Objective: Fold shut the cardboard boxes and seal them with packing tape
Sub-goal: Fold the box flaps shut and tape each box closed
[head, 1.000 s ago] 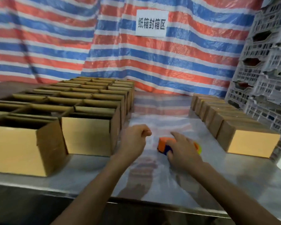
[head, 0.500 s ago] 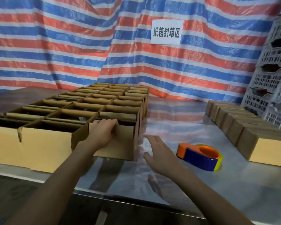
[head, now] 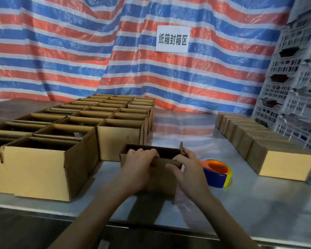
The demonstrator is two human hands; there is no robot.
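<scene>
1. Right now both of the person's hands are on one small cardboard box [head: 162, 178], which stands on the surface [head: 241, 203] not far from its near edge.
2. The left hand [head: 140, 164] holds the box's near top flap. Its fingers [head: 147, 151] are curled over the flap, with the tips at the dark opening.
3. The right hand [head: 187, 169] grips the same flap at its right end, thumb on the near side and fingers wrapped round the corner.
4. A short side flap sticks up just beyond each set of fingers, so the box top is open.
5. An orange, blue and yellow tape dispenser [head: 217, 172] lies on the surface just right of the right fingers, and neither hand holds it.
6. To the left of the left fingers and beyond them, open boxes [head: 104, 112] stand packed in rows.
7. Well to the right of the right fingers runs a row of closed boxes [head: 284, 159], with grey crates [head: 298, 97] stacked behind.
8. Far beyond the fingers hangs a striped tarp [head: 61, 51] with a white sign [head: 172, 39] on it.
</scene>
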